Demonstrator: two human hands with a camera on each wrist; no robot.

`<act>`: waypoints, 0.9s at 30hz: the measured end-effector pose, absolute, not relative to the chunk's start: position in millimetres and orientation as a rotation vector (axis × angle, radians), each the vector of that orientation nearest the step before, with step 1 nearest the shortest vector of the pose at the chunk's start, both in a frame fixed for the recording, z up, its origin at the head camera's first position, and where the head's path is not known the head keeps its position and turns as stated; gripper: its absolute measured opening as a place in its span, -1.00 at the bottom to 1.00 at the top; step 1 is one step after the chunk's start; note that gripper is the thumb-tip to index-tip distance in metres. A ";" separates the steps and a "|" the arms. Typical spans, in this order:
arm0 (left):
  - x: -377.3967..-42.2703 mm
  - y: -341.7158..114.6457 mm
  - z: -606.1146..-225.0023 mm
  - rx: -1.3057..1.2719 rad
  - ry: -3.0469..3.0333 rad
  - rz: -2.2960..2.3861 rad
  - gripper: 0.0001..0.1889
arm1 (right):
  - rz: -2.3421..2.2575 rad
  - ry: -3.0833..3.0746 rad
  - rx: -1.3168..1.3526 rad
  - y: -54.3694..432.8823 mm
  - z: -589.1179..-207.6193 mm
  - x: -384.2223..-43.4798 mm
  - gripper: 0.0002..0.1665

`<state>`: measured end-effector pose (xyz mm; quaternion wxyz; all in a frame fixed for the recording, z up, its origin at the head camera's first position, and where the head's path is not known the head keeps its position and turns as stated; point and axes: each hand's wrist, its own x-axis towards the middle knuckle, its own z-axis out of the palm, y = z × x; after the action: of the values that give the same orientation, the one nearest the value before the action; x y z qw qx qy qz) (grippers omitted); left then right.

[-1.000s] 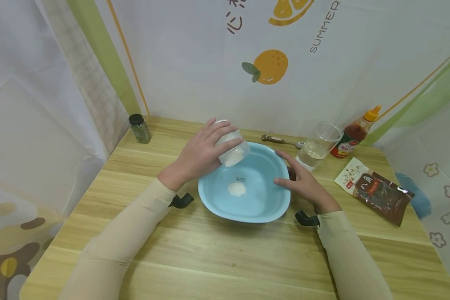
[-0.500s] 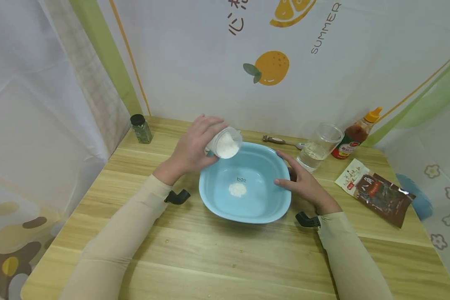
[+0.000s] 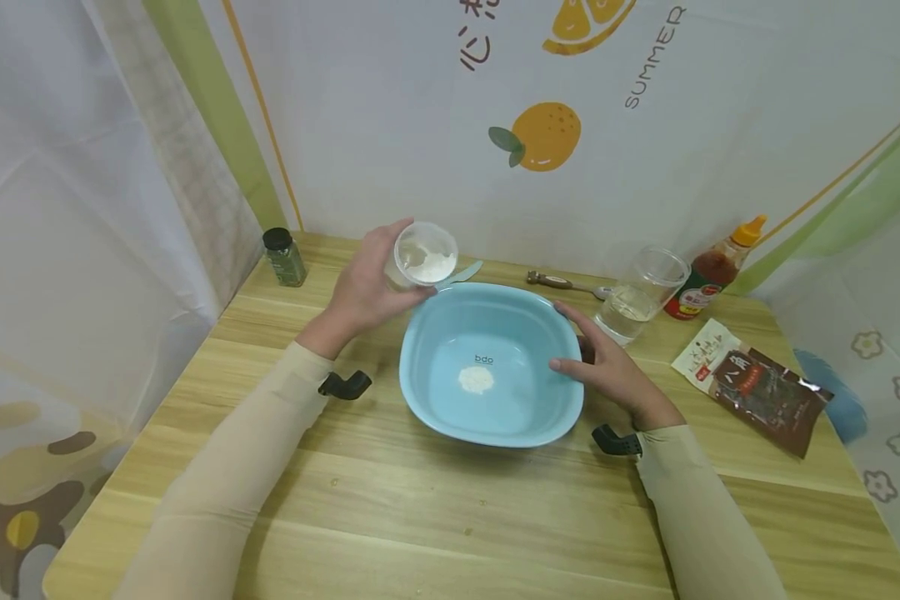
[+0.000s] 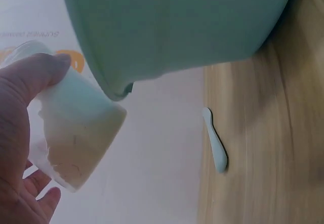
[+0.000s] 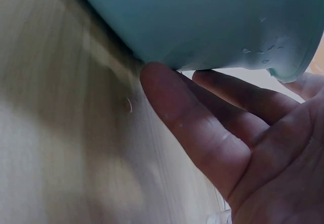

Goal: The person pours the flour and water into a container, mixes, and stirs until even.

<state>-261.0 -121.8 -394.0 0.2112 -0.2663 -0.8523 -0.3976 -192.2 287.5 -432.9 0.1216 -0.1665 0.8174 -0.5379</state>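
My left hand (image 3: 363, 283) holds a clear plastic cup (image 3: 427, 250) just past the far left rim of a light blue basin (image 3: 487, 421). White powder (image 4: 83, 133) fills part of the cup, which leans a little with its mouth up. On the basin's floor lies a small round patch of the same kind of powder (image 3: 476, 380). My right hand (image 3: 607, 367) grips the basin's right rim, thumb inside. Its other fingers (image 5: 195, 120) lie against the outer wall in the right wrist view.
A pale blue-green spreader (image 4: 216, 143) lies behind the basin. Beyond it are a brown-handled spoon (image 3: 558, 281), a cup of clear liquid (image 3: 630, 304) and a red sauce bottle (image 3: 705, 275). A brown spice packet (image 3: 757, 383) is at right, a black-lidded jar (image 3: 285, 260) at far left.
My left hand has drawn the cup left and away from over the basin, turning it from tipped down to nearly upright. The right hand has stayed on the rim.
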 end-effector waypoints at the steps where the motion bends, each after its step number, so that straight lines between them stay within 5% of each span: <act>1: -261.4 -122.7 -394.0 -0.710 -2.381 -1.118 0.12 | -1.571 2.388 -0.486 287.7 -432.9 -192.0 0.12; 27: -281.6 -151.3 -424.5 -0.213 -2.411 -1.732 -0.02 | -1.565 2.378 -0.477 288.9 -434.7 -193.2 0.11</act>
<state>-281.6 -151.3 -424.5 0.0825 -0.0713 -0.8073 -0.5801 -193.2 288.9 -434.7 0.1271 -0.1638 0.8172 -0.5378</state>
